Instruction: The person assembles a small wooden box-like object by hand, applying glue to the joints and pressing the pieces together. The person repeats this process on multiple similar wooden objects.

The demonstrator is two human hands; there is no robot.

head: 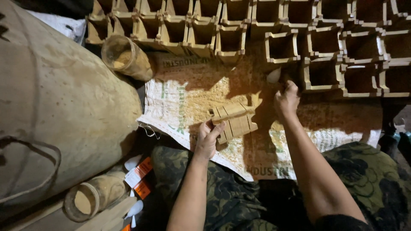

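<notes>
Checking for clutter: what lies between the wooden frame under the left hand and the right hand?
In the head view, only sawdust-strewn woven sack lies between wooden frame and right hand.

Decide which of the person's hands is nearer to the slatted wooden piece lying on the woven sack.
Left. The left hand touches the slatted wooden piece at its near-left corner; the right hand is apart, up to its right.

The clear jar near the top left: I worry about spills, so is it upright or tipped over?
Tipped. The jar lies on its side, its open mouth facing the camera, with sawdust-like powder settled along its lower wall.
</notes>
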